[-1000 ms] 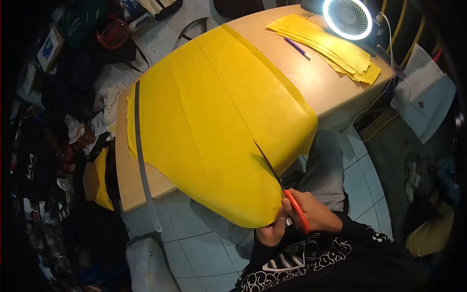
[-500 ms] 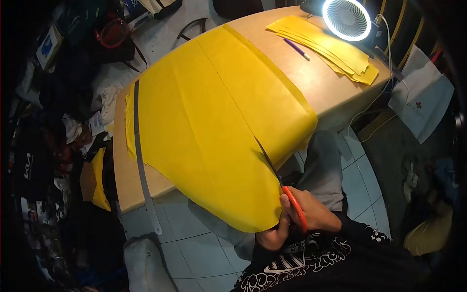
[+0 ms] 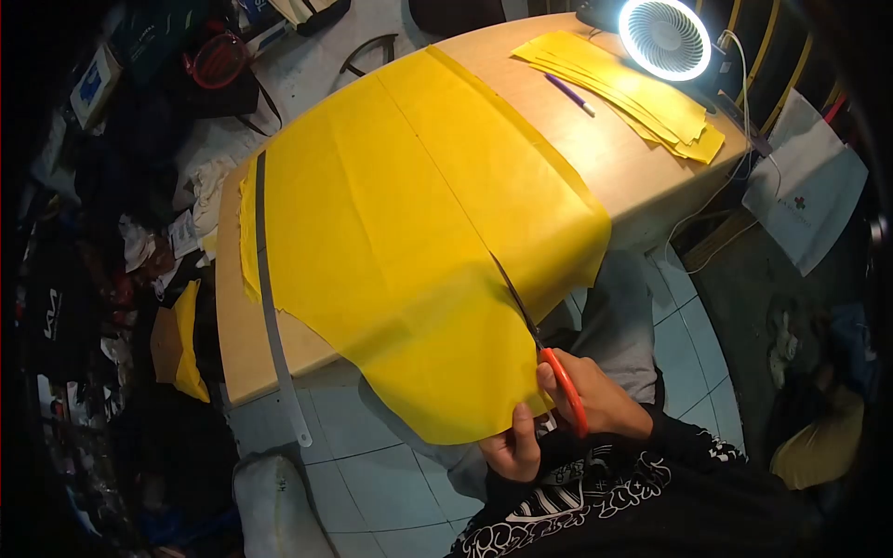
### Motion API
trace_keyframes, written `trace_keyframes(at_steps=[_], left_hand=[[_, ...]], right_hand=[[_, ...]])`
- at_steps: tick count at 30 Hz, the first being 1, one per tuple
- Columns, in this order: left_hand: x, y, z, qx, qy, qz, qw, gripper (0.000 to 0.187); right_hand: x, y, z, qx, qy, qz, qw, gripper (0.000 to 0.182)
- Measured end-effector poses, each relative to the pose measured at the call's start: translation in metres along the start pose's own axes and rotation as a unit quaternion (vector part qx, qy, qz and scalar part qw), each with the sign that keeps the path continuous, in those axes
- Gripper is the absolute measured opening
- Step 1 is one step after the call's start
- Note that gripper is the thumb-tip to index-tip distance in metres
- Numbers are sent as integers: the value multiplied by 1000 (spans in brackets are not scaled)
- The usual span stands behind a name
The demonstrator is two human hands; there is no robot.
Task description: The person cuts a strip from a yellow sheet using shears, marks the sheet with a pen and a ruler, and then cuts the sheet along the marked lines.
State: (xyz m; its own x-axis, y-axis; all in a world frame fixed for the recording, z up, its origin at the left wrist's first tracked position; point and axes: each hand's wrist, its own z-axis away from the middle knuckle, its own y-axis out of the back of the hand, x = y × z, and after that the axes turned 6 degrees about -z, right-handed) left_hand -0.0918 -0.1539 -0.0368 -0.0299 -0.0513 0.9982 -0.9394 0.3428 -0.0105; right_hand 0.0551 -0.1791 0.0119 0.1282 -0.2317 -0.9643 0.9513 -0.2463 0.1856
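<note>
A big yellow sheet [image 3: 372,205], fabric-like, covers much of the table, and its near end hangs over the edge toward my lap. My right hand [image 3: 595,395] is closed on the red handles of a pair of scissors [image 3: 566,391]. The dark blades point up and left along the drawn line, at the inner end of a cut in the sheet. Just left of the scissors, my left hand [image 3: 516,448] pinches the sheet's near edge, thumb on top and fingers underneath. A long metal ruler [image 3: 269,307] lies across the sheet's left side and juts past the table edge.
On the wooden table [image 3: 609,177], a purple marker [image 3: 569,95] lies beside stacked yellow strips [image 3: 623,88]. A lit round fan [image 3: 664,39] stands at the far right corner. A white bag [image 3: 800,186] hangs off the right end. Clutter fills the left side.
My left hand has shifted slightly left and down along the sheet's edge, away from the right hand. The near flap now bends with a fold across it. The scissors have barely moved.
</note>
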Motion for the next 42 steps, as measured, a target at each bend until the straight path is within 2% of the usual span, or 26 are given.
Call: trace_keyframes(at_steps=[2,14,26,34,38,42], left_hand=[[7,1,0,-32,9,-7,999,28],[42,-11,-8,-12,-21,40,999,23],[44,-15,-10,12,-35,9,999,17],[46,-15,-5,8,-45,4,999,17],[39,-11,-2,-10,-37,-22,999,26],[41,-13,-2,1,-36,-28,999,25]], right_hand=[[0,0,0,1,3,3,1000,51],[-10,5,0,-12,-15,26,999,47],[-4,2,-1,-7,5,2,1000,49],[-6,-1,-2,-1,-9,3,1000,50],[-2,-4,-2,10,18,2,1000,48],[-2,-3,-3,11,22,-10,1000,47]])
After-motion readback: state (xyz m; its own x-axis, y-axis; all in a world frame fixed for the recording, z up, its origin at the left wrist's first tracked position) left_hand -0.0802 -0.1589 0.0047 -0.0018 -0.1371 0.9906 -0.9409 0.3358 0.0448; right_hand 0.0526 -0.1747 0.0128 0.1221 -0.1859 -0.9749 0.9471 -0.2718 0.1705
